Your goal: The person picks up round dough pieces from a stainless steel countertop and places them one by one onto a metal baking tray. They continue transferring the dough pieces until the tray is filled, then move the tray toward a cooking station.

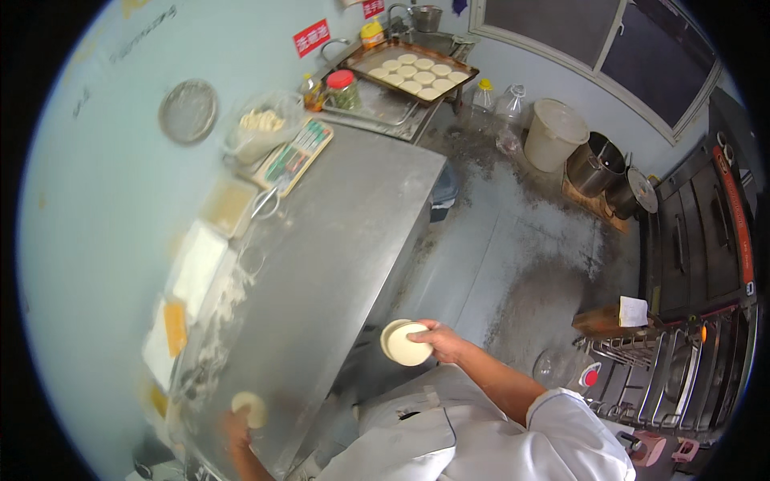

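Observation:
Beyond the table's front edge, my right hand point(439, 340) grips a couple of round, pale, flat dough discs point(407, 345), one overlapping the other, with the thumb on top. Low on the left, over the steel table point(321, 232), my left hand point(236, 425) is closed on another pale dough round point(251, 407). Motion smears that hand, and its far fingers are hidden. At the back, a dark baking tray point(365, 60) carries several similar pale rounds in rows.
Along the wall side of the table lie a bowl of dough point(263, 132), a scale point(295, 156), a tub point(230, 207) and scattered flour point(228, 301). A red-lidded jar point(343, 90) stands by the tray. To the right are a white bucket point(555, 135), a steel pot point(595, 166), an oven point(698, 224) and racks point(642, 385).

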Available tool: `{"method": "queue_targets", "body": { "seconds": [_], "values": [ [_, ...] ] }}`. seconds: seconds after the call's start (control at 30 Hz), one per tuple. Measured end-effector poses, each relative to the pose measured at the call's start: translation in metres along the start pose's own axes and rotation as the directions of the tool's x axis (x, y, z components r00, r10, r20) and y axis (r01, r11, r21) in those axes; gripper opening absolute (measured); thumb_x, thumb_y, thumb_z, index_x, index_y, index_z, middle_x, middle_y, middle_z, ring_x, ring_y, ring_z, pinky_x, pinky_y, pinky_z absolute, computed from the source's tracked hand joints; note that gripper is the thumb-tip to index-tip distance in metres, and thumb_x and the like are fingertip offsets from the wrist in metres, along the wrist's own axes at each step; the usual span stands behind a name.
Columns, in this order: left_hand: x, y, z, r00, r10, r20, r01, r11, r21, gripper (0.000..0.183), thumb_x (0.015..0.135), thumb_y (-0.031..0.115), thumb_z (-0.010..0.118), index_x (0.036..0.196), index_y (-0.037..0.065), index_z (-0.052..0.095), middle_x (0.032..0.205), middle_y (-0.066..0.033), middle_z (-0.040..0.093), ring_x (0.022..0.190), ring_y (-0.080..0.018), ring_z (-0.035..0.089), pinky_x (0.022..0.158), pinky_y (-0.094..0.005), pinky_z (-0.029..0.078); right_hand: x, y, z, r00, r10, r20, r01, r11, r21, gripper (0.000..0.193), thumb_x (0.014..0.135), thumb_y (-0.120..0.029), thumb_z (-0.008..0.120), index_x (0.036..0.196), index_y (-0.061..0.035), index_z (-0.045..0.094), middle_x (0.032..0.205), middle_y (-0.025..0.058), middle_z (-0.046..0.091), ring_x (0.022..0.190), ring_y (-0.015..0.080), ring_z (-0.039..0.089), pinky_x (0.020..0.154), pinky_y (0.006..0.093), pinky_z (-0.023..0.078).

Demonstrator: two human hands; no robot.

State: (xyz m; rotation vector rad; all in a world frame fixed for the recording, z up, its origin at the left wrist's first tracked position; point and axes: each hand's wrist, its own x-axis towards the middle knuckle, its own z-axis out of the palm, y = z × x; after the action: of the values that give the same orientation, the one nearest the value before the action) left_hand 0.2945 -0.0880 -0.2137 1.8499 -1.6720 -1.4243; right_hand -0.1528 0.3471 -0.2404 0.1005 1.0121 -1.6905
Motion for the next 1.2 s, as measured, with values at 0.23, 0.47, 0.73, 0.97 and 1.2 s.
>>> {"method": "queue_targets", "body": {
  "seconds": [0.23,0.47,0.73,0.97,1.2],
  "values": [
    [-0.119,0.178,0.298,0.861,0.149,0.486,0.051,0.926,-0.375,0.040,0.089,0.010,0.066,0.126,-0.003,0.060,0.114,-0.0130,0.069,0.102,-0.0262,0.069,0.085,-0.0384,0.057,-0.041,-0.160,-0.151,0.946,-0.179,-0.271,0.234,0.955,0.185,0.039,0.089,-0.009,0.075,0.124,-0.0005,0.062,0.115,0.0112,0.070,0.107,0.0243,0.069,0.094,0.0405,0.057],
    [-0.128,0.345,0.579,0.595,0.221,0.773,0.145,0.916,-0.374,0.042,0.090,0.007,0.067,0.129,-0.007,0.058,0.119,-0.0168,0.068,0.108,-0.0277,0.068,0.095,-0.0407,0.054,-0.040,-0.303,-0.278,0.790,-0.327,-0.519,0.479,0.857,0.188,0.041,0.090,-0.007,0.071,0.129,-0.0003,0.059,0.119,0.0128,0.069,0.109,0.0277,0.068,0.097,0.0442,0.056],
    [-0.130,0.538,0.842,0.352,0.281,0.893,0.224,0.901,-0.372,0.044,0.090,0.007,0.069,0.130,-0.006,0.057,0.121,-0.0151,0.068,0.110,-0.0244,0.066,0.098,-0.0398,0.051,-0.072,-0.485,-0.381,0.579,-0.410,-0.705,0.638,0.766,0.079,0.047,0.084,-0.012,0.077,0.127,-0.0052,0.060,0.121,0.0110,0.068,0.111,0.0294,0.066,0.101,0.0483,0.053],
    [-0.114,0.644,0.977,0.412,0.296,0.862,0.209,0.890,-0.406,0.047,0.087,0.006,0.073,0.129,-0.006,0.056,0.118,-0.0150,0.068,0.107,-0.0243,0.067,0.095,-0.0387,0.053,-0.004,-0.639,-0.486,0.610,-0.413,-0.676,0.633,0.767,0.102,0.048,0.087,-0.019,0.076,0.131,-0.0077,0.059,0.123,0.0082,0.068,0.115,0.0289,0.065,0.103,0.0480,0.050],
    [-0.118,0.694,1.038,0.761,0.288,0.582,0.163,0.783,-0.601,0.045,0.091,0.008,0.067,0.133,-0.002,0.054,0.125,-0.0132,0.065,0.111,-0.0259,0.066,0.096,-0.0408,0.055,0.138,-0.861,-0.577,0.793,-0.431,-0.431,0.517,0.850,0.102,0.047,0.094,-0.015,0.068,0.136,-0.0029,0.051,0.129,0.0125,0.063,0.117,0.0313,0.063,0.100,0.0459,0.052]
  ]
}}
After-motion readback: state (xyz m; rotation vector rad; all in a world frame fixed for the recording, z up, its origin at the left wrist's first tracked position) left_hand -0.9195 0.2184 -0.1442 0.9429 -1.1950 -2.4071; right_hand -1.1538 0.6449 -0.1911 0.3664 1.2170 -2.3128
